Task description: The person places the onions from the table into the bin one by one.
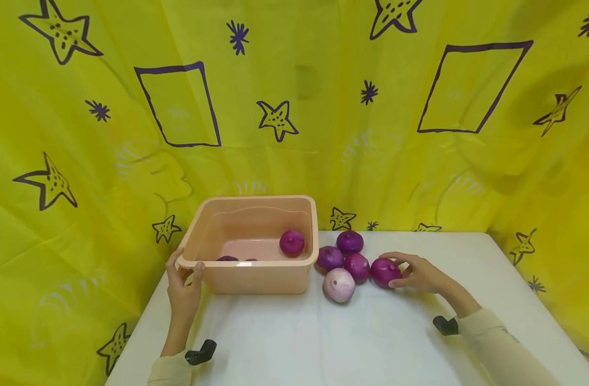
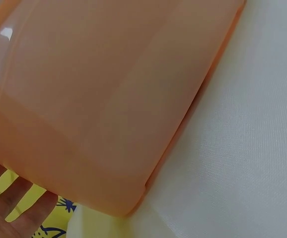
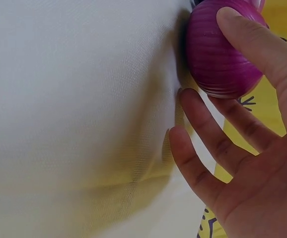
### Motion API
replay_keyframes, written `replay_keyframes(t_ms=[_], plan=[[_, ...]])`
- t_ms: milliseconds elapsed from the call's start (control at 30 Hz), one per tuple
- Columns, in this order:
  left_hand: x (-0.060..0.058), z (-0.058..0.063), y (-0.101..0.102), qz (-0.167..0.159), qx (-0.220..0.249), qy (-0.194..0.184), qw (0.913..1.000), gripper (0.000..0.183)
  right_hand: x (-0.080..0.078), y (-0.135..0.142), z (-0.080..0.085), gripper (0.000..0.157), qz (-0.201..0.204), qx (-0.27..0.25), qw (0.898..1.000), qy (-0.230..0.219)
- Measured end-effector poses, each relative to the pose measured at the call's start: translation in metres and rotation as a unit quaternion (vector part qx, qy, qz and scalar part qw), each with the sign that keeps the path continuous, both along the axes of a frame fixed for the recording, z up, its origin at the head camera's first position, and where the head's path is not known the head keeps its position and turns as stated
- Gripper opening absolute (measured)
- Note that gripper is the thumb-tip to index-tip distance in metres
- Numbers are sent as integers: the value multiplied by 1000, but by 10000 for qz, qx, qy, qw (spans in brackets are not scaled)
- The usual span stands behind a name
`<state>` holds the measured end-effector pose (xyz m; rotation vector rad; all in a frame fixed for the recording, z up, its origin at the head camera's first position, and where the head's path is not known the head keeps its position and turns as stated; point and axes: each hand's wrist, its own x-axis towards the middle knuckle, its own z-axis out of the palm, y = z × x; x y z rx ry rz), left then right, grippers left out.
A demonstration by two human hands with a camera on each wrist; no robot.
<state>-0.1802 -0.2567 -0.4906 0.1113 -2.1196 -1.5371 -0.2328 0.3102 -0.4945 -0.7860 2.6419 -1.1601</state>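
Note:
At the bin's near left corner, my left hand [image 1: 184, 294] grips the rim of a peach plastic bin [image 1: 256, 280], thumb in front and fingers on the left side. In the left wrist view, those fingers [image 2: 36, 213] show beside the bin wall [image 2: 108, 109]. My right hand [image 1: 420, 274] holds a purple-red onion [image 1: 384, 272] on the table between thumb and fingers. The right wrist view has the thumb on the upper side of this onion [image 3: 223, 54], the lower fingers spread apart. Inside the bin lies one red onion [image 1: 292, 243]; the front rim partly hides others.
Right of the bin sit more onions: a dark purple one [image 1: 350, 242], another [image 1: 330, 259] close to the bin wall, a red one [image 1: 357, 268] and a pale pinkish one [image 1: 339, 286]. A yellow patterned curtain [image 1: 323, 177] hangs behind the white table [image 1: 294, 338].

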Motion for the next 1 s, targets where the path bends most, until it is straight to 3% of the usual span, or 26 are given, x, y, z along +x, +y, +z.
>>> replay_keyframes(t_ms=[667, 833, 1000], plan=[[4, 0, 0, -43, 104, -112, 9999, 65, -2, -3, 10, 63, 215, -32, 9988, -428], [5, -1, 1, -26, 81, -138, 9999, 66, -6, 3, 26, 63, 137, 157, 9984, -528], [5, -1, 1, -4, 70, -85, 9999, 66, -10, 9, 56, 61, 20, 483, 9979, -438]])
